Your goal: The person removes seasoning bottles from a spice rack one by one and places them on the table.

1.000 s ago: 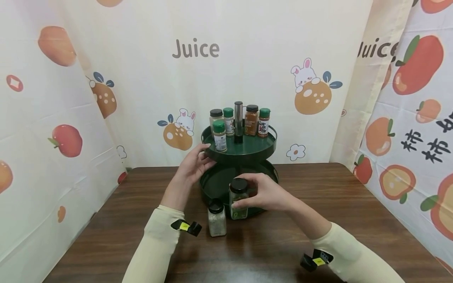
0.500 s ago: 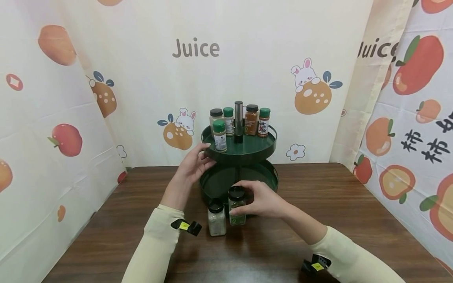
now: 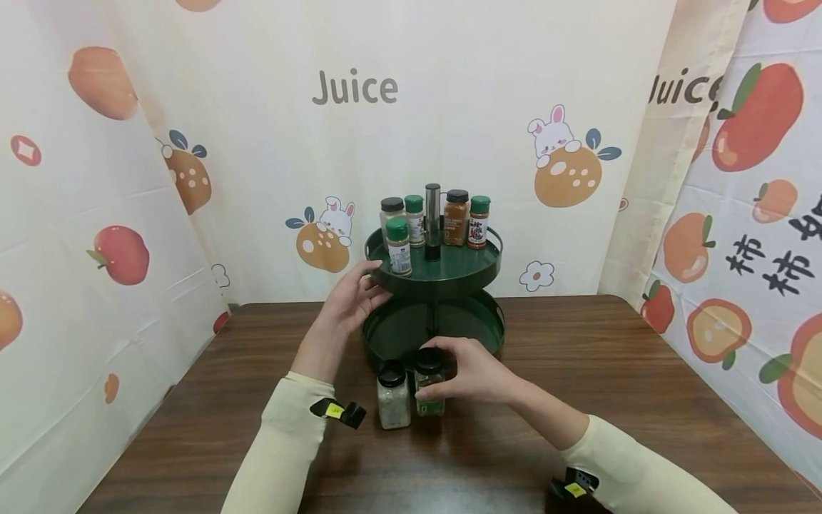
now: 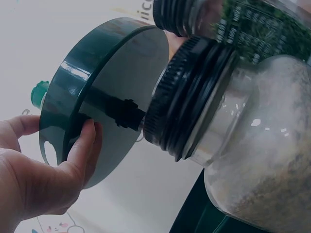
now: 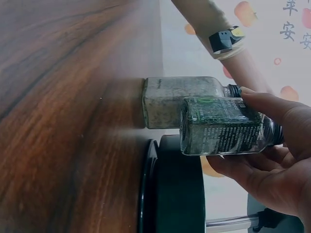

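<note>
My left hand point(image 3: 352, 296) grips the left rim of the upper tier of a green two-tier turntable rack point(image 3: 443, 285); in the left wrist view its fingers point(image 4: 83, 145) reach under the tier. The right hand point(image 3: 475, 371) holds a spice jar with a black lid and green label point(image 3: 430, 385) between thumb and fingers. In the right wrist view this jar point(image 5: 221, 126) hangs a little above the tabletop. Just left of it a clear jar of pale seasoning with a black lid point(image 3: 394, 400) stands upright on the table, in front of the rack.
On the upper tier stand several spice bottles, among them a green-capped one point(image 3: 399, 250) at the front left and a brown one point(image 3: 457, 221). A metal post point(image 3: 433, 214) rises at the centre. The brown wooden table point(image 3: 578, 357) meets printed curtains point(image 3: 449, 86) behind.
My right hand has brought the green-labelled jar down and toward me, from the front of the lower tier to beside the pale jar. The left hand and rack have stayed put.
</note>
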A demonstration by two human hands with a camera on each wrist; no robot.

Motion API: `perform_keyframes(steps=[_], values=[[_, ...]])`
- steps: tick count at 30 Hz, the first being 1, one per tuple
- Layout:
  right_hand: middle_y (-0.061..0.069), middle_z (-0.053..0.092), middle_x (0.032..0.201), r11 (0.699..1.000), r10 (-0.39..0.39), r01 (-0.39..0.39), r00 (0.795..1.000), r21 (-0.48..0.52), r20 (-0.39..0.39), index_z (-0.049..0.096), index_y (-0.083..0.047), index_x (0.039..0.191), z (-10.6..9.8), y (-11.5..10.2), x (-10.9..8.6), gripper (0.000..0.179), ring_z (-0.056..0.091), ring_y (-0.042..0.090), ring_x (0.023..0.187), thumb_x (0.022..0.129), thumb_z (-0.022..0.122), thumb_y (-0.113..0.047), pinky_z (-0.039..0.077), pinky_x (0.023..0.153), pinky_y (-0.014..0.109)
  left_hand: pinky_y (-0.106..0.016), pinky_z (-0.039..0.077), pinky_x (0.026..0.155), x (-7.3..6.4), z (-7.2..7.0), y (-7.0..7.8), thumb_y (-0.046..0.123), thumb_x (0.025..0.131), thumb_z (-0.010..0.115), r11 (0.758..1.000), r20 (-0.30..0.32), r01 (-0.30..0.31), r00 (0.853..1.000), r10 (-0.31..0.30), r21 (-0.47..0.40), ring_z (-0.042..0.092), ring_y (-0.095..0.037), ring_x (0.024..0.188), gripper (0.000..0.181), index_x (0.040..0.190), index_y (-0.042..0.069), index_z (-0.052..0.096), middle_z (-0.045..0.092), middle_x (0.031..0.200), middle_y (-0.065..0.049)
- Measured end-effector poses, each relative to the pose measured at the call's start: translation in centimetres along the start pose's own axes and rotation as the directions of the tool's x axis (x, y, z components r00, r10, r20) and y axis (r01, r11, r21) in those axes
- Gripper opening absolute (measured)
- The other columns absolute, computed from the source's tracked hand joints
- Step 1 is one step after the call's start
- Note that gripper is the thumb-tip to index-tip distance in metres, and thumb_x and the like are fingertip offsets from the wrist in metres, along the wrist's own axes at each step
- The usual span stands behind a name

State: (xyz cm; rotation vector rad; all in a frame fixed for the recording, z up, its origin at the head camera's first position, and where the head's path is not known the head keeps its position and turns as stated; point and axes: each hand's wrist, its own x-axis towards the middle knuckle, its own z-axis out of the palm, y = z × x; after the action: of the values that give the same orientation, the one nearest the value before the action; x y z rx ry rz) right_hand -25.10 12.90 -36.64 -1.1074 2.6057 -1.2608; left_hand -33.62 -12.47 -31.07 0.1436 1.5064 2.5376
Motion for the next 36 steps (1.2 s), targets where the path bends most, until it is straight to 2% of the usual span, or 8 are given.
perform_keyframes(steps=[6,12,18,36], values=[[-0.01,0.071,0.12,0.999,-0.008,0.007,1.0,-0.039,-0.001,0.068,-0.017,0.132,0.6,0.2,0.0,0.056,0.065,0.009,0.106,0.085,0.089,-0.041,0.056,0.094,0.034,-0.039,0.053,0.106,-0.1,0.0,0.1,0.026,0.107,0.058,1.0,0.001,0.001,1.0,-0.001,0.005,0.062,-0.026,0.115,0.058,0.158,0.008,0.036,0.048,0.15,-0.02],[-0.013,0.07,0.117,0.999,0.006,-0.006,1.0,-0.034,0.003,0.068,-0.018,0.13,0.9,0.3,0.1,0.055,0.065,0.008,0.104,0.085,0.09,-0.041,0.056,0.094,0.033,-0.039,0.053,0.106,-0.1,0.0,0.1,0.027,0.107,0.058,1.0,0.006,-0.005,1.0,0.005,0.013,0.062,-0.026,0.114,0.059,0.159,0.008,0.036,0.049,0.149,-0.019],[-0.013,0.071,0.114,1.0,0.002,-0.001,1.0,-0.021,0.019,0.068,-0.018,0.128,1.2,0.4,0.0,0.052,0.065,0.009,0.098,0.085,0.09,-0.039,0.057,0.087,0.03,-0.039,0.053,0.105,0.0,-0.1,0.0,0.026,0.107,0.059,1.0,0.009,-0.004,1.0,0.004,0.005,0.062,-0.026,0.114,0.059,0.159,0.008,0.036,0.048,0.15,-0.019],[-0.013,0.071,0.111,0.999,-0.011,0.012,1.0,-0.051,0.024,0.068,-0.022,0.125,1.7,0.8,0.0,0.05,0.066,0.006,0.096,0.084,0.091,-0.038,0.057,0.085,0.029,-0.037,0.054,0.104,-0.1,0.0,0.0,0.026,0.108,0.057,1.0,0.012,0.001,1.0,-0.001,0.008,0.062,-0.025,0.114,0.062,0.162,0.007,0.032,0.048,0.151,-0.019]])
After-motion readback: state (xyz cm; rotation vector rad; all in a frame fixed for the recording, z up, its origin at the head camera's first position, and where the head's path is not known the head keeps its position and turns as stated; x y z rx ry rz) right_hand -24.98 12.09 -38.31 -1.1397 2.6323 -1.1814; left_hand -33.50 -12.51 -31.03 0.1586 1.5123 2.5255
